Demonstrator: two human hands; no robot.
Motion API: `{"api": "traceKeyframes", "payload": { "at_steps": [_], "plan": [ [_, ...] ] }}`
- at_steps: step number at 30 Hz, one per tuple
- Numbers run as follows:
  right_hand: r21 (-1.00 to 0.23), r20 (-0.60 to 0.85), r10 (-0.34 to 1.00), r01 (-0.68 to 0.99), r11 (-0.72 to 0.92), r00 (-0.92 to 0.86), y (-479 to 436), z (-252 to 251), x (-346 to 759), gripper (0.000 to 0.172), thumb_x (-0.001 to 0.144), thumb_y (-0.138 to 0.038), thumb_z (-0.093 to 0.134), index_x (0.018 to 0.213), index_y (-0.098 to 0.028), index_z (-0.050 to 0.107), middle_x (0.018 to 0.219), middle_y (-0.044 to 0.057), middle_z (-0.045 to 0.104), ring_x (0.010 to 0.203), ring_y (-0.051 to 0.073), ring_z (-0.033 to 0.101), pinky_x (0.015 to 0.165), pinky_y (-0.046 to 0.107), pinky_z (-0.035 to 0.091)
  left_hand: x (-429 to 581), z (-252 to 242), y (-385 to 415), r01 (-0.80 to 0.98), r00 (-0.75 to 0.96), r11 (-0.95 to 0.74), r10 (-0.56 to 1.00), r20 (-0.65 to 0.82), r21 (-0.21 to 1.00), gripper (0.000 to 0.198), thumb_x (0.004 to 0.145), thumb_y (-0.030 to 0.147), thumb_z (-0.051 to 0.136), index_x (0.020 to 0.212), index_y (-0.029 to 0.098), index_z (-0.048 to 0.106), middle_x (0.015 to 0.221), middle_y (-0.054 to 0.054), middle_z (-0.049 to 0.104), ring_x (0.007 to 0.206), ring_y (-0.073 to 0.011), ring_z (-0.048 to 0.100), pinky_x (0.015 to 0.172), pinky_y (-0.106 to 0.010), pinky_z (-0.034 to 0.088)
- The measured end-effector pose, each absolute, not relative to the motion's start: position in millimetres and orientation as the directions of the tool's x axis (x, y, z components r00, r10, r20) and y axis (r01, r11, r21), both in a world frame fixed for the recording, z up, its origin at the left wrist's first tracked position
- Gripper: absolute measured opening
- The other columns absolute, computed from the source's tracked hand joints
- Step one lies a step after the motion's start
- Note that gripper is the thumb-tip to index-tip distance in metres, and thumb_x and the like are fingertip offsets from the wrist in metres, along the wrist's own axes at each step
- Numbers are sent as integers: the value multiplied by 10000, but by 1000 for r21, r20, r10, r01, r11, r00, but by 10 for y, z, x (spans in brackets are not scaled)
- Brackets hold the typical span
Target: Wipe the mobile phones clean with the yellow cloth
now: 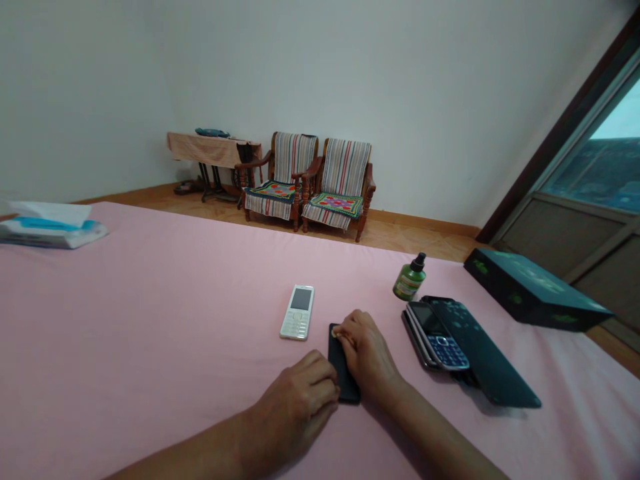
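phone: black phone (345, 377) lies flat on the pink sheet (150, 333), between both hands.
left hand (295, 407): fingers curled, gripping the phone's left edge.
right hand (367, 353): fingertips clenched on a pale scrap (338, 332), pressed to the phone's far end.
nearby: white phone (297, 312) just left; keypad phone (437, 340) right; green bottle (409, 280) beyond.

Free path over pink bedsheet (150, 347), left of white phone (297, 312). Blocked right of right hand (367, 353): keypad phone (439, 337) on black slab (493, 360), green bottle (409, 280) behind, black box (533, 290) farther out.
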State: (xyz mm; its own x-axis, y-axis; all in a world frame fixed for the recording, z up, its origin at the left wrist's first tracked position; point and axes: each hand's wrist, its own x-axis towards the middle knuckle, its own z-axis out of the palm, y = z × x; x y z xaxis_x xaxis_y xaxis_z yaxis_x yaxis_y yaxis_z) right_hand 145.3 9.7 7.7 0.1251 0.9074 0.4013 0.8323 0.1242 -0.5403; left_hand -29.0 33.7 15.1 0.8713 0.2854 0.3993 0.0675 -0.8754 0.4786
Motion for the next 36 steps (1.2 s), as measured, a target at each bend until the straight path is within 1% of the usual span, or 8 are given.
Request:
{"api": "traceKeyframes", "payload": {
  "at_steps": [7, 13, 18, 21, 26, 32, 34, 36],
  "plan": [
    [-536, 425, 897, 833, 139, 124, 305, 31, 1505, 245, 812, 24, 521, 792, -164, 677, 834, 74, 586, 865, 222, 518, 757, 319, 432, -283, 169, 329, 66, 867, -882, 282, 410, 467, 173, 874, 9, 578, 835, 171, 623, 896, -50, 634, 871, -203, 526, 748, -290, 471],
    [-518, 423, 904, 835, 183, 64, 136, 73, 1452, 257, 838, 9, 524, 798, -182, 692, 815, 56, 584, 821, 204, 505, 718, 299, 425, -294, 174, 321, 78, 869, -873, 297, 397, 482, 171, 869, 11, 586, 859, 176, 627, 904, -48, 627, 882, -204, 527, 765, -293, 476],
    [-505, 414, 910, 838, 207, 25, -45, 115, 1376, 236, 855, -17, 539, 829, -185, 702, 832, 65, 596, 822, 209, 497, 727, 314, 421, -297, 188, 318, 105, 869, -848, 332, 367, 519, 191, 848, 1, 592, 876, 189, 606, 934, -41, 610, 909, -207, 531, 785, -294, 473],
    [-516, 403, 915, 828, 222, 5, -133, 142, 1343, 233, 854, -23, 542, 821, -195, 697, 837, 62, 593, 827, 213, 491, 728, 326, 418, -295, 206, 319, 132, 856, -806, 386, 343, 577, 232, 803, -1, 620, 904, 201, 570, 937, -27, 589, 908, -204, 532, 774, -287, 469],
    [-590, 354, 935, 775, 225, -3, -288, 159, 1304, 251, 836, 11, 526, 808, -199, 660, 871, 52, 579, 853, 212, 499, 734, 334, 409, -289, 214, 315, 239, 810, -732, 512, 285, 638, 307, 710, -28, 627, 840, 202, 469, 857, 1, 516, 827, -193, 513, 693, -279, 434],
    [-617, 344, 939, 750, 239, -16, -463, 132, 1252, 221, 837, 1, 515, 795, -192, 614, 871, 56, 571, 835, 213, 507, 709, 336, 412, -289, 172, 321, 266, 795, -730, 535, 285, 629, 299, 732, 18, 621, 787, 216, 404, 808, 17, 480, 769, -188, 489, 650, -283, 398],
    [-608, 347, 938, 755, 246, -26, -506, 114, 1234, 218, 837, -8, 511, 801, -194, 619, 872, 63, 573, 828, 218, 506, 705, 340, 420, -288, 175, 324, 264, 791, -728, 538, 290, 632, 290, 741, 25, 617, 789, 217, 406, 811, 16, 488, 769, -188, 494, 663, -289, 411],
    [-604, 352, 935, 753, 261, -43, -537, 100, 1219, 222, 838, -13, 505, 814, -196, 629, 876, 69, 576, 827, 222, 506, 706, 345, 427, -285, 193, 326, 245, 791, -725, 534, 300, 644, 253, 764, 40, 617, 832, 212, 443, 846, 3, 512, 807, -196, 512, 705, -304, 439]
  ]
}}
